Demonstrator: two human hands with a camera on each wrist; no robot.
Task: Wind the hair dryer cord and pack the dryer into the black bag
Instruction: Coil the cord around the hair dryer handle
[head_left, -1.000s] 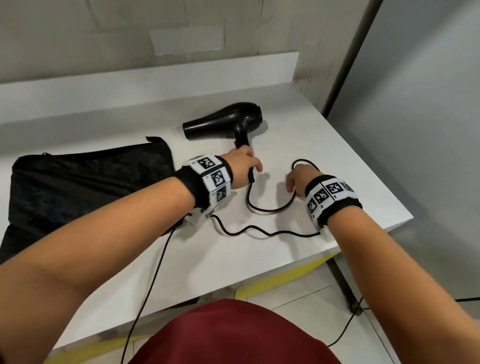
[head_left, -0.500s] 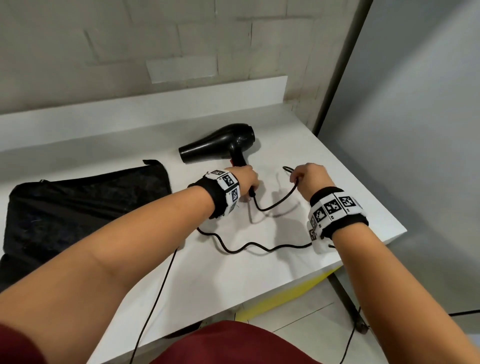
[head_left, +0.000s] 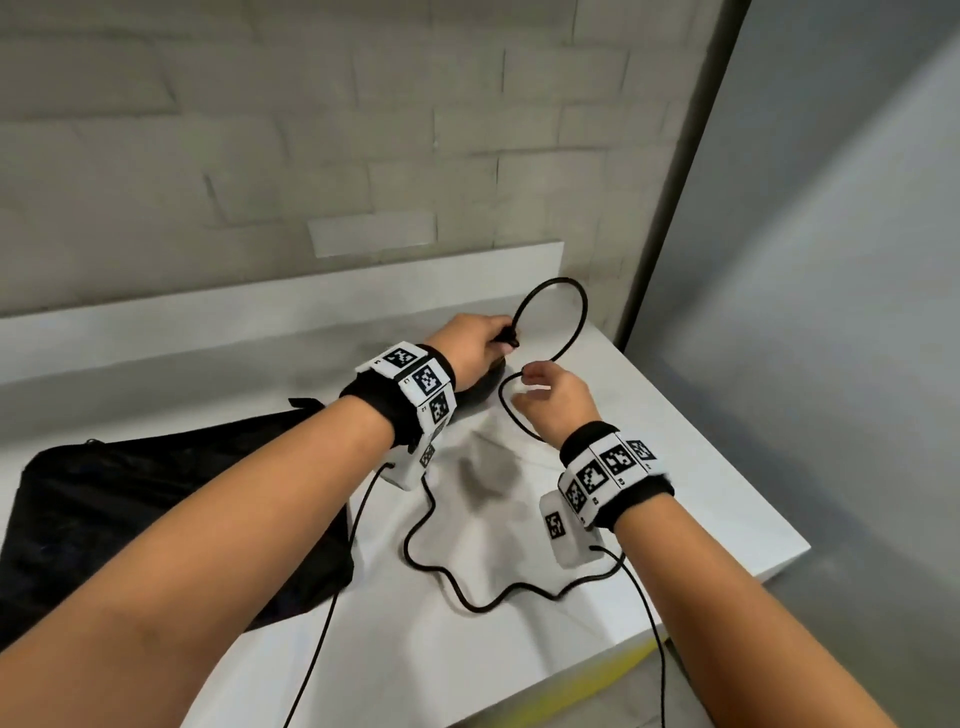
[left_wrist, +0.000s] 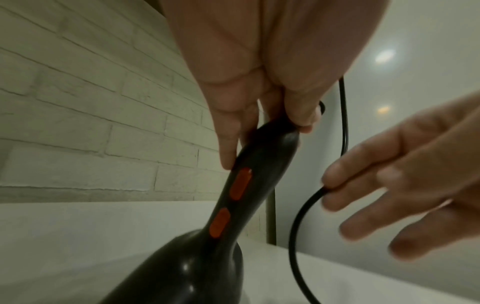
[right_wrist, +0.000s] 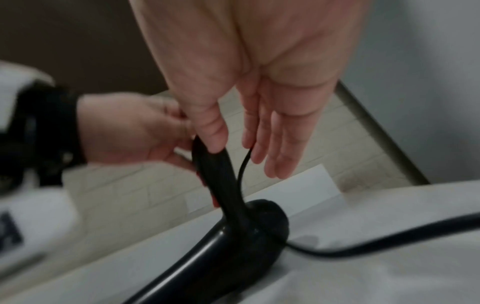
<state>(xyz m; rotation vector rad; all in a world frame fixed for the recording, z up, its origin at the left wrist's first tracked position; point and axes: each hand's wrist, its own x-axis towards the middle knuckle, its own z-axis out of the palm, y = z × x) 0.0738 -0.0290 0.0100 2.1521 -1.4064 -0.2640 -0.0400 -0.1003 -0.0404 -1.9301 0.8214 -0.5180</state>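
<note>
The black bag (head_left: 156, 499) lies flat on the counter (head_left: 701, 509), waiting. My left hand (head_left: 475, 345) grips the hair dryer (left_wrist: 246, 185) handle, steadying it; my right hand (head_left: 550, 397) pinches the cord (head_left: 566, 322), forming a loop.

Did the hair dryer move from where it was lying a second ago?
Yes. The hair dryer has been tipped up: its handle now points up in the left hand, while its body stays on the white table.
</note>
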